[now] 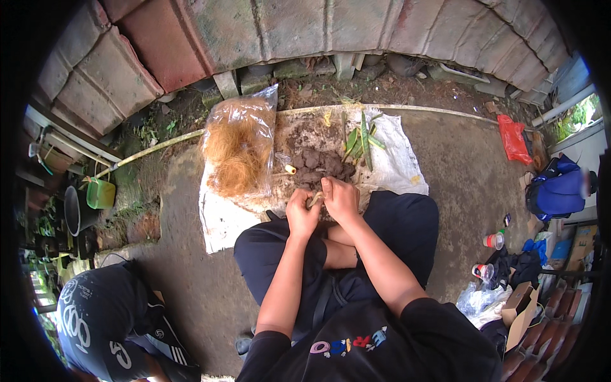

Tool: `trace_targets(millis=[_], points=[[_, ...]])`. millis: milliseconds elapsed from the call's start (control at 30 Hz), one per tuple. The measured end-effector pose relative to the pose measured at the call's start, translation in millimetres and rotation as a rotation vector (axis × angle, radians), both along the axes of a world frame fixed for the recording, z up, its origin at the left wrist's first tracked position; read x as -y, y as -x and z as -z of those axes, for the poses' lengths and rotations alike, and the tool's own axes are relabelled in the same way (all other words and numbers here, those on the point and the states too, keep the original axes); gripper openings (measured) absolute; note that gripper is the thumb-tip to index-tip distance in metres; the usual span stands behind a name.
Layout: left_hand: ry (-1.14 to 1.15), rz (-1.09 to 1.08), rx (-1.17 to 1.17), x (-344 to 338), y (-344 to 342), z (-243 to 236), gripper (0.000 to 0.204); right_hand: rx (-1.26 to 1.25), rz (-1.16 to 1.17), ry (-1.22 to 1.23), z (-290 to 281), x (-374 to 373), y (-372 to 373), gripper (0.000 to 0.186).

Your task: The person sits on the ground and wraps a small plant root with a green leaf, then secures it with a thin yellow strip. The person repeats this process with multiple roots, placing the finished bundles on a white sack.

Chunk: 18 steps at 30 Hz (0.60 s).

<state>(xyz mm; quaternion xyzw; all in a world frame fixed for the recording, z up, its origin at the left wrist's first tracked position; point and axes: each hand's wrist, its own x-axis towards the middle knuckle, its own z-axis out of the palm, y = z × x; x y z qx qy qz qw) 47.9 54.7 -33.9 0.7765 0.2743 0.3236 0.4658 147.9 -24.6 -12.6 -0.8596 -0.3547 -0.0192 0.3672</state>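
2 hands, the left hand (302, 213) and the right hand (342, 198), close together above the crossed legs. Grip: left fingers clamped on a small, tan, bent strip (314, 200); right thumb and fingers appear pinched at its other end, though the exact contact is partly hidden. Strip location: between the 2 hands, at the near side of a mound of dark, clumped soil (318, 167).

Soil lies on a white woven sack (404, 159), spread over the grey floor (458, 172). Left of soil: 1 clear plastic bag (270, 102) with brown fibre (235, 175) showing through. Between bag and soil: 1 small pale-yellow cylinder (290, 169), lying on its side. Right of soil, farther out: several long green leaves (365, 141), overlapping.

Periphery: 1 red plastic bag (513, 138) at far right; 1 person in a dark top (108, 318) at lower left.
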Motion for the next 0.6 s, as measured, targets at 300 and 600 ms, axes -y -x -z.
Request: trace_targets(millis=[300, 600], points=[[0.413, 0.005, 0.043, -15, 0, 20, 0.026, -0.439, -0.341, -0.067, 10, 13, -15, 0.036], [0.603, 0.327, -0.149, 3, -2, 19, 0.026, -0.827, -0.4, 0.2, 23, 54, -35, 0.061]])
